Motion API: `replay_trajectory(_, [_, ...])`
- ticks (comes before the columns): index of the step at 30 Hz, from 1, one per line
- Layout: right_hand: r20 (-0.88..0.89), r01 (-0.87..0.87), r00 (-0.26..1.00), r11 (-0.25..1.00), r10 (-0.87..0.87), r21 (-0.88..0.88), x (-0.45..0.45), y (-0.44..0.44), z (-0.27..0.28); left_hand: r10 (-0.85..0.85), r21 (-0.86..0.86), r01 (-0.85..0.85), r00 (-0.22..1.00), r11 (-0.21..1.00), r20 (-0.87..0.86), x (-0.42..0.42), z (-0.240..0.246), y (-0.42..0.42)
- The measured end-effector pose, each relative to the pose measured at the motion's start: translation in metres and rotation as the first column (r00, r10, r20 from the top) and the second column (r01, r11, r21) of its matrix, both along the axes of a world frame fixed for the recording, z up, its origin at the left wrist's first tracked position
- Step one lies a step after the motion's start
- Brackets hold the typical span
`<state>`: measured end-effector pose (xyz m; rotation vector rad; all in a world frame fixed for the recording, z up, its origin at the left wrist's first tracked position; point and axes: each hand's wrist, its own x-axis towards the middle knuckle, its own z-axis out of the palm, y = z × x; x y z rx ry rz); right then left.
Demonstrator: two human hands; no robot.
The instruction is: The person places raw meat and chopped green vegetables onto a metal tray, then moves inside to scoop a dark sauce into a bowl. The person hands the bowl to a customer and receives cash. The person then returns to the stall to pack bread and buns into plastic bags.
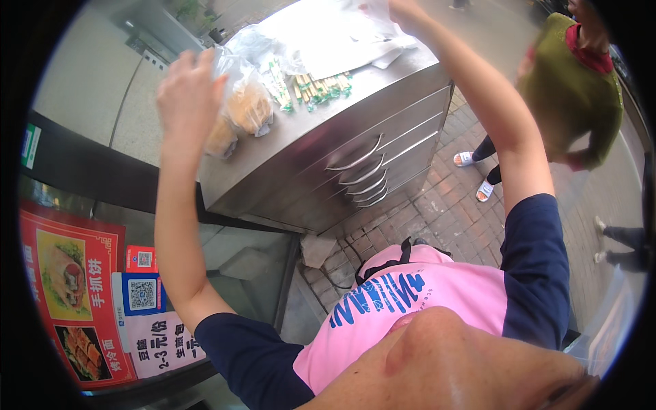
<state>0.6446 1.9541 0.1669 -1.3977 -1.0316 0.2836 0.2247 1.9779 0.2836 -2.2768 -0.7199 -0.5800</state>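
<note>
My left hand, slightly blurred, is raised with its fingers apart and nothing plainly in it. Beside it, clear plastic bags hold round, bun-like bread at the near left corner of a steel counter. At the top edge, partly cut off, my right hand has its fingers closed on a thin clear plastic bag; glare hides details. Between my hands lie wrapped wooden chopsticks with green-printed ends. Behind them spreads a white sheet-like covering, washed out by light.
Drawers with curved metal handles front the counter. A person in a green top stands at the right on brick paving; another person's legs show farther right. Food posters and printed codes are on glass at the left.
</note>
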Motion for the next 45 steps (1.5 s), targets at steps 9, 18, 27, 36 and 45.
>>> replay_trajectory(9, [-0.492, -0.275, 0.697, 0.829, 0.521, 0.488, 0.006, -0.022, 0.042, -0.410, -0.694, 0.233, 0.907, 0.681, -0.097, 0.238, -0.127, 0.039])
replay_trajectory(18, [-0.457, -0.454, 0.354, 0.577, 0.816, 0.679, -0.034, -0.149, 0.055, -0.120, -0.669, 0.617, 0.765, 0.414, 0.632, 0.169, -0.116, -0.096])
replay_trajectory(27, [-0.621, -0.623, 0.144, 0.559, 0.770, 0.548, -0.112, -0.193, 0.017, 0.243, -0.170, 0.954, 0.230, -0.246, 0.942, 0.148, -0.153, -0.193])
replay_trajectory(36, [-0.220, -0.415, 0.797, 0.774, 0.563, 0.478, -0.185, -0.187, -0.066, 0.613, 0.119, 0.888, -0.399, 0.445, 0.682, 0.059, -0.219, -0.233])
replay_trajectory(45, [-0.548, -0.969, -0.243, -0.225, 0.801, 0.101, -0.377, -0.198, -0.147, 0.539, 0.151, 0.770, -0.557, 0.620, 0.632, -0.079, -0.256, -0.335])
